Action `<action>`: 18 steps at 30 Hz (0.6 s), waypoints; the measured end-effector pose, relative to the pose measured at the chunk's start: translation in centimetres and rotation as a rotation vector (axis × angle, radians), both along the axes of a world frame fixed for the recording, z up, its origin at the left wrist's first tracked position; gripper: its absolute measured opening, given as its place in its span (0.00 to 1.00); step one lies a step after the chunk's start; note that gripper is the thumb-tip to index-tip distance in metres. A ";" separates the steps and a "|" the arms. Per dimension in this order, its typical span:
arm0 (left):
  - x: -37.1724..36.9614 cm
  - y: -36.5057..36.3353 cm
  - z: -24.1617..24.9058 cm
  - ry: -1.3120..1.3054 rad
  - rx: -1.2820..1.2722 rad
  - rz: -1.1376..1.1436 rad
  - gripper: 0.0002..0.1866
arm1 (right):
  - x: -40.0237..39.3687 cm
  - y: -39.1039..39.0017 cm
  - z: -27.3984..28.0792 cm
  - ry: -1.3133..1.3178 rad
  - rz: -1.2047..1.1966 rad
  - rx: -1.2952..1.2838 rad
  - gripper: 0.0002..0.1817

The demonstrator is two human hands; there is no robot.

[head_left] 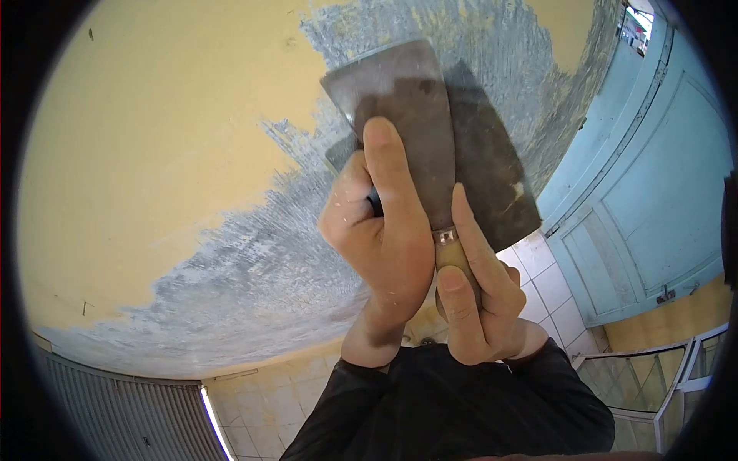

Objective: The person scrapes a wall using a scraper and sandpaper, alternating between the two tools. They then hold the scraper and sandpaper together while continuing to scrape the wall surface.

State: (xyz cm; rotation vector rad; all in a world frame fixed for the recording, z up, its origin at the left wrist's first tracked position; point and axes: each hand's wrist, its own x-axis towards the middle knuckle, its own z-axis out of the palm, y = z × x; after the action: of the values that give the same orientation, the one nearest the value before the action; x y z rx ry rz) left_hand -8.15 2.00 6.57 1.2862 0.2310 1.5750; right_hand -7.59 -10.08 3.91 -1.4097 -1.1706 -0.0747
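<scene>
My right hand (488, 300) grips the pale handle of a putty knife (407, 92), thumb and forefinger along it near the metal collar. Its wide, grey-brown blade points up toward the wall. My left hand (384, 223) is closed, with its thumb lying over the front of that blade. Behind it, a second, darker scraper (492, 161) sticks out to the right, angled across the first blade. A bit of dark handle shows between my left thumb and fingers; the rest of that grip is hidden.
A yellow wall (154, 138) carries a rough grey filler patch (261, 253). To the right stand a light blue door (630, 207) and a framed glass case (638, 380). A ribbed grey shutter (131, 407) is at lower left, with white floor tiles (550, 288) below.
</scene>
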 end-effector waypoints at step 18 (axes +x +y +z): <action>0.3 0.1 -0.2 0.056 0.044 -0.022 0.24 | 0.1 0.2 -0.9 0.133 0.035 0.059 0.28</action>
State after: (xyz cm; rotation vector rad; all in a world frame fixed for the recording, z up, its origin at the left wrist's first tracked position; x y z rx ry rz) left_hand -7.88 2.15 6.41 1.3643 0.2177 1.5338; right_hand -7.48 -9.89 3.02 -1.3221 -1.0739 0.0089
